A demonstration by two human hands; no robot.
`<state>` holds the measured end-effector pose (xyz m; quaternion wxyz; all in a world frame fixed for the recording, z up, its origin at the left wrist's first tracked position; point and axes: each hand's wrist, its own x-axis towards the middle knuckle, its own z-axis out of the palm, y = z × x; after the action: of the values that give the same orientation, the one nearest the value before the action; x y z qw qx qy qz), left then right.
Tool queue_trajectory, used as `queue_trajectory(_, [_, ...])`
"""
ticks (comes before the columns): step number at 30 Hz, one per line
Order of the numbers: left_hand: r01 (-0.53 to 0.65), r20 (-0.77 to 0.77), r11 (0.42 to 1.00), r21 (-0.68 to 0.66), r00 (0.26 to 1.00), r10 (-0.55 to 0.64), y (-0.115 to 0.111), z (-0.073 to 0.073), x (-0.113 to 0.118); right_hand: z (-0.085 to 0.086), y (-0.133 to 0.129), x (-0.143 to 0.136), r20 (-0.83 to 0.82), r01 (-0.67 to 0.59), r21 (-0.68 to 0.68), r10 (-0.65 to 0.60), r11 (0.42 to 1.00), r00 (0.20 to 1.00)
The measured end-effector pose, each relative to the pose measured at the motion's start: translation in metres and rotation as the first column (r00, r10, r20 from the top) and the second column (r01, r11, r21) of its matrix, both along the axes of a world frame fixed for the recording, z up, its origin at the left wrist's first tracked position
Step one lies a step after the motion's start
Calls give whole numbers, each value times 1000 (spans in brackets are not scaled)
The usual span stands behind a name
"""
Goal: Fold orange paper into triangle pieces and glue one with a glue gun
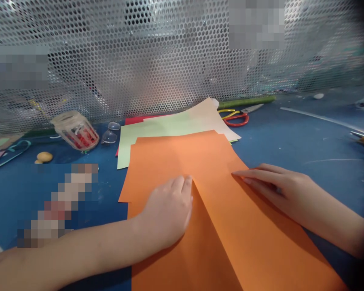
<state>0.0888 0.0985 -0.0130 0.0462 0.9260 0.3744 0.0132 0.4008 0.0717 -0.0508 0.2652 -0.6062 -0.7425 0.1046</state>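
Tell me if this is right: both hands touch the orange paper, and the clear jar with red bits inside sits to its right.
No: the clear jar with red bits inside sits to the left of the orange paper, as the head view shows. The left hand and right hand do both touch the paper.

Plain orange paper (221,194), matte and unprinted, is laid across the blue tabletop (273,149) with its far edge overlapping a pale green and cream layer of paper (160,127), while its near end is cut off by the bottom of the view. Stepped outlines are shown along the far edge and at the left, where a pointed corner is left jutting out, so more than one layer is suggested. The near half is crossed by a straight slanting edge, darker on its left, though whether a fold or overlapping sheets are shown cannot be told.
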Motion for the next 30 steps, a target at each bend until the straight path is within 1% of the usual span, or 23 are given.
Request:
queue_trajectory(2, [-1,-7,1000,0,1000,1,0,1,1,3,-2,-1,-4,15,-11,-15,1000,1000])
queue_trajectory(5, [5,-4,1000,7,1000,-5,1,0,1,12,-4,-2,-11,13,-65,-14,998,1000])
queue_trajectory(8, [19,14,1000,19,1000,-20,1,-3,0,19,-3,-3,-19,5,-124,-8,992,1000])
queue_trajectory(11, [35,40,999,37,999,-36,0,-8,-1,22,-3,-4,-26,9,-160,-13,987,1000])
queue_trajectory(14, [46,69,997,60,996,-50,0,-11,-2,22,-4,-4,-31,12,-180,-18,984,999])
queue_trajectory(18, [63,79,992,113,994,-72,0,-12,-4,21,-5,0,-36,16,-189,-24,982,999])
queue_trajectory(21, [133,67,977,168,987,-146,0,-13,-4,18,-5,5,-29,19,-198,-25,980,999])
queue_trajectory(24, [197,54,955,224,975,-214,1,-19,-4,15,-4,9,-17,15,-207,-19,978,1000])
queue_trajectory(27, [198,47,942,271,975,-218,1,-25,-3,15,-4,10,1,14,-210,-14,978,1000])
queue_trajectory(30, [199,26,933,299,976,-216,-1,-26,-2,15,-4,8,31,36,-206,-30,978,999])
